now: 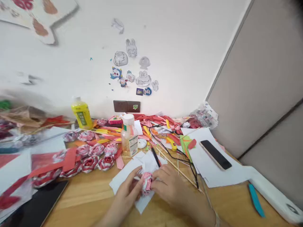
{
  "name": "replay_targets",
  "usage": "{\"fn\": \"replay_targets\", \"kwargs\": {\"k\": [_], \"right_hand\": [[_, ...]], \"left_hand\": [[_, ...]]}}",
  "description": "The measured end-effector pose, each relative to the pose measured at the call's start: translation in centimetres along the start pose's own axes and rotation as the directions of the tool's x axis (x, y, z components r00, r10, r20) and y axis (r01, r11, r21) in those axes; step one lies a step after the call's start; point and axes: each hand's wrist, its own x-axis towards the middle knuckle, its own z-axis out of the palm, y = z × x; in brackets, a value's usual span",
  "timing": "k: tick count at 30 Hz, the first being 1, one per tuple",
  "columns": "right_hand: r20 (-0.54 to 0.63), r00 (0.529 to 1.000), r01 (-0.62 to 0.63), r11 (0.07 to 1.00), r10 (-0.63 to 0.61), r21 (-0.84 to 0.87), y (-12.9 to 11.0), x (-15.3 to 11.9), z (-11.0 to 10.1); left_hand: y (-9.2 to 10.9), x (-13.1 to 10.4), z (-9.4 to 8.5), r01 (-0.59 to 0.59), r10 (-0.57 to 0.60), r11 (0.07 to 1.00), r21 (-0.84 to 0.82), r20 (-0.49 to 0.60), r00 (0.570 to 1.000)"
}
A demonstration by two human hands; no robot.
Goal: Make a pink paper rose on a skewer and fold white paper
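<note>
A pink-and-white paper rose is between my two hands, above white paper sheets near the front of the table. My left hand grips its left side, thumb and fingers pressed against it. From the other side, my right hand pinches the rose's edge with bent fingers. The rose's underside is hidden by my fingers. Just behind my hands a dark pen lies on the paper. Several finished red, pink and white paper roses sit in a cluster to the left.
Behind stand a clear jar and a yellow bottle, amid coloured paper strips. A yellow glue gun with a black cord, thin sticks, a phone and a teal cutter lie rightward. A dark tablet lies front left.
</note>
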Motion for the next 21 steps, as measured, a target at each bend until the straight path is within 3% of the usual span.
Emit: {"fn": "replay_targets", "kwargs": {"k": [5,9,12,15,17,21], "right_hand": [[0.016,0.998,-0.053,0.999,0.053,0.001,-0.1,0.1,0.0],[-0.019,0.976,-0.214,0.967,0.218,0.137,-0.3,0.3,-0.2],[-0.037,0.903,-0.387,0.846,0.429,0.366,-0.4,0.4,-0.4],[0.006,0.829,-0.473,0.694,0.560,0.544,-0.5,0.7,-0.3],[0.022,0.813,-0.486,0.659,0.581,0.574,-0.5,0.7,0.0],[0.021,0.823,-0.495,0.699,0.568,0.516,-0.6,0.5,0.5]], "left_hand": [[-0.4,-0.1,0.1,-0.065,0.067,0.997,-0.044,0.048,0.997],[-1.1,0.0,-0.2,-0.121,0.129,0.988,-0.100,0.073,0.989],[-1.7,0.1,-0.4,-0.154,0.160,0.986,-0.062,0.091,0.983],[-2.2,0.1,-0.4,-0.176,0.182,0.982,-0.064,0.109,0.977],[-2.1,0.1,-0.2,-0.153,0.167,0.980,-0.126,0.111,0.980],[-1.4,0.1,0.0,-0.085,0.116,0.974,-0.212,0.135,0.984]]}}
